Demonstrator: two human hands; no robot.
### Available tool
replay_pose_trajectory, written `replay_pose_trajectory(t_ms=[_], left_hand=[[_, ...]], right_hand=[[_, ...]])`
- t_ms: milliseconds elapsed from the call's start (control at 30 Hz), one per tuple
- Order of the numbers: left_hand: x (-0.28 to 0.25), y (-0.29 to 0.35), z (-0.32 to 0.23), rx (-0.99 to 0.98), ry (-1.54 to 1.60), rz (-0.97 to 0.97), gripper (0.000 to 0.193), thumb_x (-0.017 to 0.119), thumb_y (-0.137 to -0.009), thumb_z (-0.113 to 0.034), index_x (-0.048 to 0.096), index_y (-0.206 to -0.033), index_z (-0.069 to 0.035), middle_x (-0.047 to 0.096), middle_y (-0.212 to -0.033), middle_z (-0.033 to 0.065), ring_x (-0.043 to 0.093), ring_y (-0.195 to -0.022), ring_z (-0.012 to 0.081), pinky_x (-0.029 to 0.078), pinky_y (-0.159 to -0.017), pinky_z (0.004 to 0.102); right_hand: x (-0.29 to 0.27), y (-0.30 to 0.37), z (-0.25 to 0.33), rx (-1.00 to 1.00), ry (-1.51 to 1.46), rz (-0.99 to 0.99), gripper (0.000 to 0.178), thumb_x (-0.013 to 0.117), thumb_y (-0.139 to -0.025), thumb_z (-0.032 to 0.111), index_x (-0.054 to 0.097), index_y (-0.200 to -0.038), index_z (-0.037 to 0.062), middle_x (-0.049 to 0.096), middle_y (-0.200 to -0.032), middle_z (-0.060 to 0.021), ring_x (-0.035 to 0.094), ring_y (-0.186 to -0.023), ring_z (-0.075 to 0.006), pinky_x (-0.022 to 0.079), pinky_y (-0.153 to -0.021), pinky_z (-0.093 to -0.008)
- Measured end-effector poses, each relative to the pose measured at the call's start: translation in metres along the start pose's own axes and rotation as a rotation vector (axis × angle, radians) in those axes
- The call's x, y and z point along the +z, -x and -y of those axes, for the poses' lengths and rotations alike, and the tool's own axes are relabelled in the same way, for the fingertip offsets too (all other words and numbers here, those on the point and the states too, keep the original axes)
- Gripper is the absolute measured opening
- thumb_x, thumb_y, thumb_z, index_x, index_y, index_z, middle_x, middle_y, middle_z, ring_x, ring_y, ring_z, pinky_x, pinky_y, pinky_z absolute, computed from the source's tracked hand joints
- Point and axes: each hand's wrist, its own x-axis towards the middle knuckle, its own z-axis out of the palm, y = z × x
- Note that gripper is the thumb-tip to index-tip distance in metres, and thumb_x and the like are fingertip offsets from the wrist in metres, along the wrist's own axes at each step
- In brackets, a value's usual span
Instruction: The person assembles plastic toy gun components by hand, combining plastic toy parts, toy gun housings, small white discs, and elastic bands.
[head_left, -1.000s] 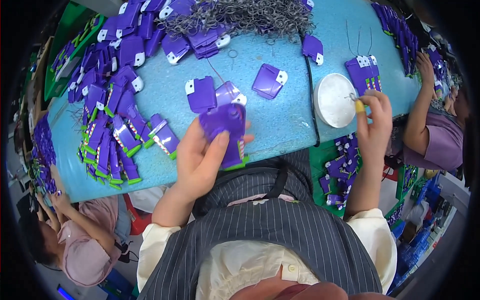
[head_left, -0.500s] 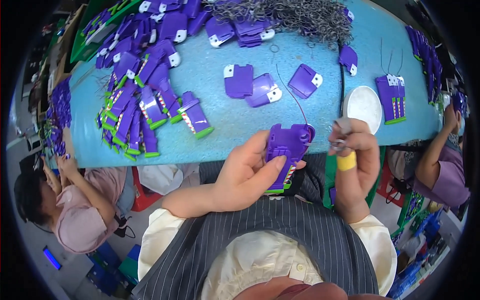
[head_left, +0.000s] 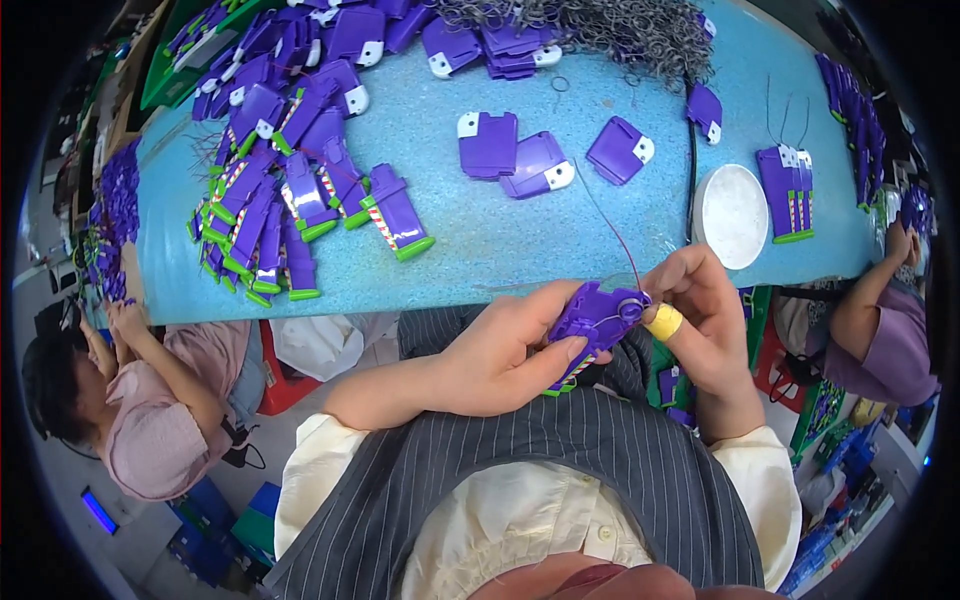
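Right hand (head_left: pixel 708 325) inward, blue tabletop (head_left: pixel 410 140) beyond

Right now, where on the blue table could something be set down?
The blue table is bare between the green-footed purple pieces and the loose purple panels, and between those panels and the black cable, though a thin wire shows across it. It is crowded at left with those pieces and at the far side under tangled grey rings.

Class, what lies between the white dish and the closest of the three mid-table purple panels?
Head view: a black cord crosses the blue tabletop between them.
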Motion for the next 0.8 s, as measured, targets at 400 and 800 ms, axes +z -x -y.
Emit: replay_pose_trajectory(t_ms=[400,800], left_hand=[[-0.011,0.004,-0.002,0.03,0.362,0.082,0.036,0.044,-0.091,-0.006,0.036,-0.125,0.0,0.057,-0.111,0.019,0.062,-0.094,0.0241,0.049,-0.084,0.0336],[0.001,0.006,0.018,0.343,-0.115,-0.494,0.033,0.04,-0.093,-0.001,0.037,-0.124,0.006,0.052,-0.121,0.0162,0.053,-0.108,0.0173,0.044,-0.091,0.0295]], right_hand=[[-0.007,-0.039,-0.006,0.24,-0.487,0.307,0.023,0.061,-0.085,0.014,0.049,-0.097,-0.0009,0.054,-0.078,-0.0031,0.052,-0.071,-0.0074,0.04,-0.062,-0.0208],[0.023,-0.022,-0.035,-0.802,1.196,0.007,0.054,0.07,-0.067,0.025,0.058,-0.118,0.0119,0.05,-0.074,-0.0054,0.049,-0.059,-0.0189,0.041,-0.051,-0.0301]])
